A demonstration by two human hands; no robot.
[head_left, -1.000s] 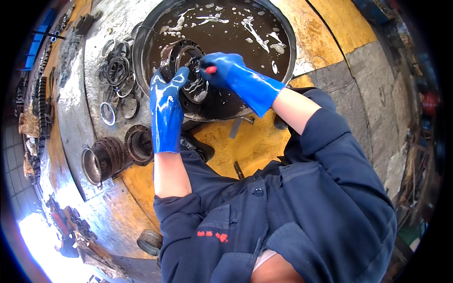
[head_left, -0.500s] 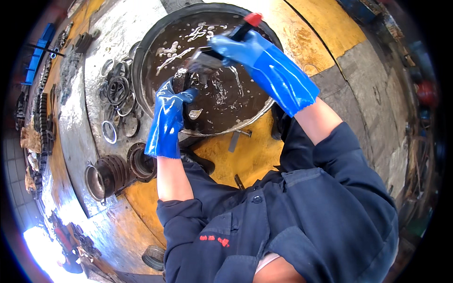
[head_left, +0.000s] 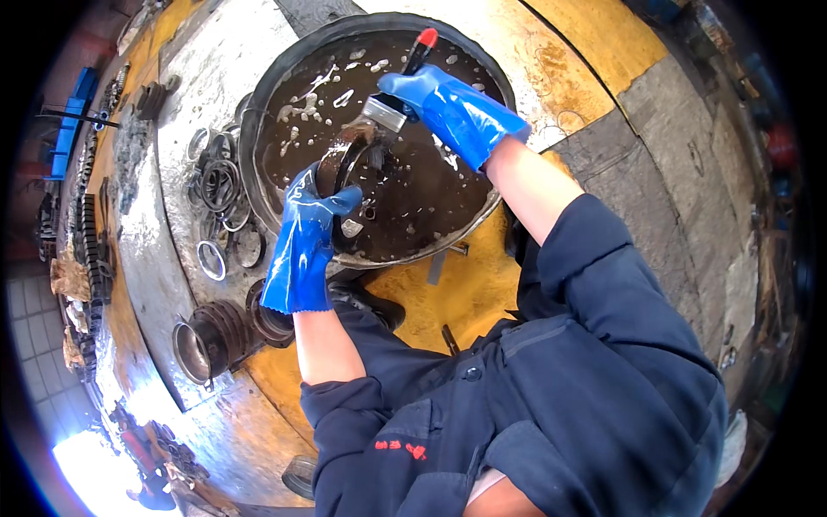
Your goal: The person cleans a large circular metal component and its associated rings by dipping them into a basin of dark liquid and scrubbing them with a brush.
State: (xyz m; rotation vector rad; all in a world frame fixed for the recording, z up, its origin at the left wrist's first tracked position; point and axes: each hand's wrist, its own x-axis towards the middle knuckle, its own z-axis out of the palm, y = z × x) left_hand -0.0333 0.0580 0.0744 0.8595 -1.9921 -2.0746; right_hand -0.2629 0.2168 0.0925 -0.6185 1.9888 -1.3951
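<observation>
Fingers of my left hand (head_left: 303, 226) are clamped on the rim of the dark round metal part (head_left: 349, 177), holding it tilted at the near-left side of the basin (head_left: 258, 129) of dirty liquid, and my right hand (head_left: 431, 99) is closed tight around the paintbrush (head_left: 392, 99), whose bristles touch the part's upper edge. I reckon short strokes work best, turning the part to reach each face. Loose rings (head_left: 220, 185) lie on the floor just left of the basin.

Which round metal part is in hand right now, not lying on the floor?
The dark ring-shaped part over the basin, gripped by the left hand; the other rings lie loose left of it.
</observation>
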